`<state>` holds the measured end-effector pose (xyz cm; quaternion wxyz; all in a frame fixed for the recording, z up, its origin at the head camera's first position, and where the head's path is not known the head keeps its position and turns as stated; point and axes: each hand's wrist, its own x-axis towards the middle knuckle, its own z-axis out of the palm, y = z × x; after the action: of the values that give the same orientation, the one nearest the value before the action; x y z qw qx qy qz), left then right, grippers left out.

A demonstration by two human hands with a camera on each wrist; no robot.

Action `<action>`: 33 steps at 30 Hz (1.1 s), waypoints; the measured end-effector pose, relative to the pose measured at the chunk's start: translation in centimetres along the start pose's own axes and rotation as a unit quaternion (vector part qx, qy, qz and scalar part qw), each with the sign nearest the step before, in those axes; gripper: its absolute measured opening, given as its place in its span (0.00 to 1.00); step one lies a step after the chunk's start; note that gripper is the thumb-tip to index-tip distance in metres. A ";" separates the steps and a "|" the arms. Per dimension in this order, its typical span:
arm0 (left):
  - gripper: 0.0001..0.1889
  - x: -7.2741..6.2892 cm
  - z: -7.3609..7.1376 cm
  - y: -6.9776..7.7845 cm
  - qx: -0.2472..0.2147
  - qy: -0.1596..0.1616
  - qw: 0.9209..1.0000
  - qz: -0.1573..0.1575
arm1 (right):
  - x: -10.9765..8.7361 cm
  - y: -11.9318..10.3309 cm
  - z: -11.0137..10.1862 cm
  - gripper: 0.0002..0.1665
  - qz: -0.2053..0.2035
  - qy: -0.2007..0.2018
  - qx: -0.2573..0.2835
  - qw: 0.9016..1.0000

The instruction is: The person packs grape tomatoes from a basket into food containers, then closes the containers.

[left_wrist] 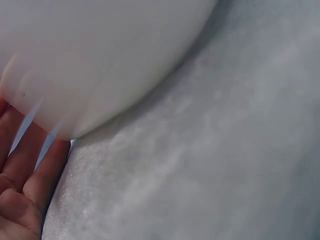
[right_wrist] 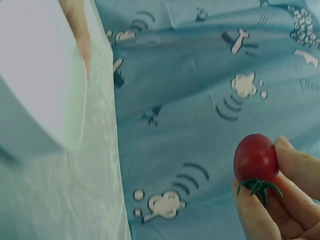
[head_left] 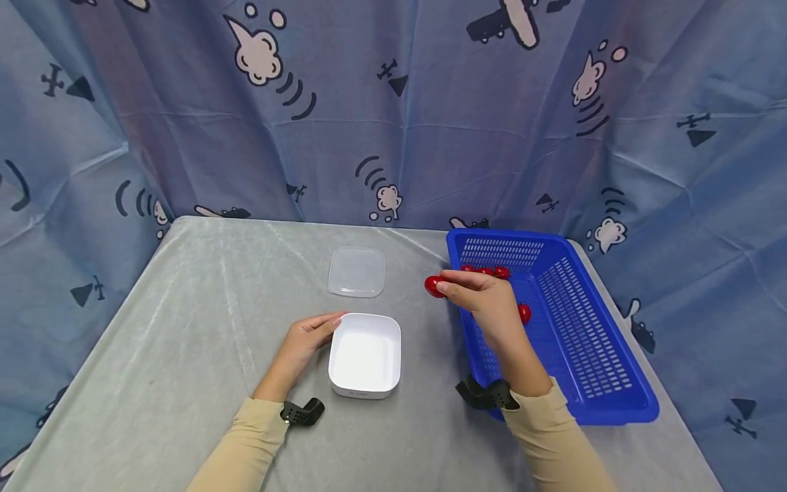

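Observation:
My right hand [head_left: 486, 301] pinches a red cherry tomato [right_wrist: 256, 159] between thumb and fingers, its green stem showing in the right wrist view. That hand is raised over the left edge of a blue plastic basket [head_left: 556, 403]. Several more cherry tomatoes [head_left: 501, 272] lie in the basket, some partly hidden by the hand. At the left side of a square white container [head_left: 365, 355], my left hand [head_left: 306, 338] touches its wall with fairly straight fingers. The container is uncovered and nothing shows inside. In the left wrist view those fingers [left_wrist: 47, 167] rest against the container wall.
A clear square lid [head_left: 356, 272] lies flat on the table just behind the white container. The grey cloth-covered table [head_left: 184, 355] reaches back to a blue patterned curtain [head_left: 344, 123], which also hangs along both sides.

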<state>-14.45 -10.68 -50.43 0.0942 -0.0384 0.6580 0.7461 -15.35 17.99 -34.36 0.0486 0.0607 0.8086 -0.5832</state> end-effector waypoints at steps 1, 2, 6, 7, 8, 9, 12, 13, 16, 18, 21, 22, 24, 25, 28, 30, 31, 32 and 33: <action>0.21 0.0 0.0 0.0 -0.002 0.002 1.000 0.001 | -0.2 0.0 0.3 0.26 -0.001 -0.003 0.002 1.000; 0.21 0.0 0.1 0.0 -0.003 0.004 1.000 0.002 | -0.4 0.0 0.6 0.25 -0.003 -0.006 0.006 1.000; 0.20 0.0 0.2 0.0 -0.008 0.012 1.000 0.007 | -0.8 0.2 1.8 0.23 -0.006 -0.014 0.026 1.000; 0.20 0.0 0.1 0.0 -0.009 0.012 1.000 0.008 | -0.8 0.3 2.2 0.22 -0.007 -0.014 0.030 0.999; 0.20 0.0 0.1 0.0 -0.012 0.012 1.000 0.008 | -0.8 0.4 2.5 0.22 -0.006 -0.015 0.038 0.999; 0.20 0.0 0.1 -0.1 -0.014 0.012 1.000 0.009 | -0.7 0.5 2.8 0.22 -0.007 -0.017 0.046 0.999; 0.21 -0.1 0.0 -0.1 -0.019 0.009 1.000 0.012 | -0.6 0.7 3.7 0.21 -0.008 -0.019 0.067 0.998; 0.20 -0.1 0.0 -0.1 -0.019 0.009 1.000 0.012 | -0.6 0.8 4.0 0.21 -0.006 -0.020 0.072 0.997; 0.20 -0.1 0.1 -0.1 -0.019 0.009 1.000 0.013 | -0.6 0.9 4.9 0.21 -0.004 -0.015 0.078 0.997; 0.20 -0.1 0.2 -0.1 -0.020 0.010 1.000 0.012 | -0.7 1.1 5.6 0.20 -0.002 -0.011 0.075 0.997; 0.20 -0.1 0.2 -0.1 -0.019 0.012 1.000 0.011 | -0.9 1.6 6.5 0.19 -0.001 -0.007 0.063 0.998; 0.20 -0.1 0.2 -0.1 -0.018 0.014 1.000 0.011 | -0.9 1.8 6.9 0.19 -0.001 -0.009 0.063 0.998; 0.20 -0.1 0.2 -0.1 -0.012 0.015 1.000 0.010 | -1.0 2.1 7.5 0.18 0.002 -0.009 0.060 0.998; 0.20 -0.1 0.2 -0.1 -0.007 0.015 1.000 0.010 | -1.0 2.4 7.8 0.17 0.002 -0.009 0.058 0.998; 0.21 0.0 0.2 -0.2 0.001 0.017 1.000 0.008 | -1.1 2.8 8.7 0.17 0.004 -0.012 0.051 0.999; 0.20 0.0 0.2 -0.2 -0.002 0.017 1.000 0.007 | -1.1 3.1 9.3 0.16 0.002 -0.014 0.048 0.999; 0.20 0.1 0.3 -0.2 -0.003 0.018 1.000 0.007 | -1.0 3.2 9.5 0.16 0.000 -0.017 0.047 0.999; 0.20 0.1 0.3 -0.2 -0.007 0.020 1.000 0.007 | -1.0 3.4 9.8 0.16 -0.002 -0.021 0.048 0.999; 0.20 0.1 0.3 -0.2 -0.010 0.021 1.000 0.007 | -1.0 3.5 10.1 0.15 -0.002 -0.024 0.048 0.999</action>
<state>-14.48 -10.38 -50.64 0.0752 -0.0505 0.6528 0.7521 -13.73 9.46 -40.70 0.0640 0.0468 0.7782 -0.6230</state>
